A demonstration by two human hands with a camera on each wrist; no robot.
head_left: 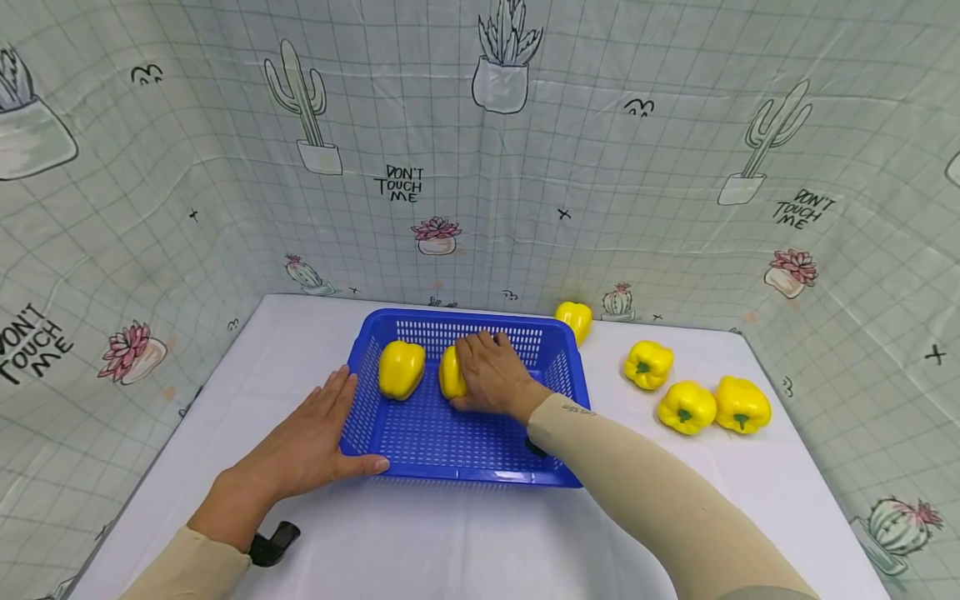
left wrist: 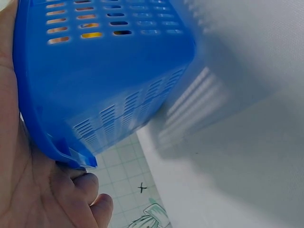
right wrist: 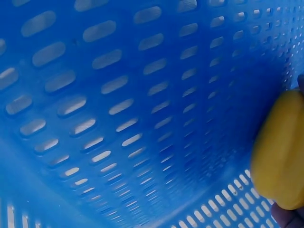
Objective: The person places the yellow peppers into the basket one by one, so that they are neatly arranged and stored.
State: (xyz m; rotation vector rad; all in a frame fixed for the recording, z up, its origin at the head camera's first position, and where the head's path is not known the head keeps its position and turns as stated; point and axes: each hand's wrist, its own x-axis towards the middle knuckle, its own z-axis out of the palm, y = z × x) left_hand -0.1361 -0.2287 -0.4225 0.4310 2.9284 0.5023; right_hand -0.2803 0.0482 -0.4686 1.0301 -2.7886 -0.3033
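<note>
A blue perforated plastic basket (head_left: 480,477) stands on the white table. Inside it at the left lies a yellow bell pepper (head_left: 401,369). My right hand (head_left: 491,372) reaches into the basket and grips a second yellow bell pepper (head_left: 452,372) near the middle; in the right wrist view this bell pepper (right wrist: 280,154) shows at the right edge, with fingertips beside it. My left hand (head_left: 311,437) rests against the basket's left rim, fingers straight and thumb over the near corner. In the left wrist view the palm (left wrist: 33,190) lies along the basket's rim.
Several yellow bell peppers lie right of the basket: one bell pepper (head_left: 575,321) behind its far right corner, another bell pepper (head_left: 648,365) nearer, and two side by side, a bell pepper (head_left: 687,407) and a bell pepper (head_left: 742,405). A cactus-print cloth (head_left: 480,183) hangs behind the table.
</note>
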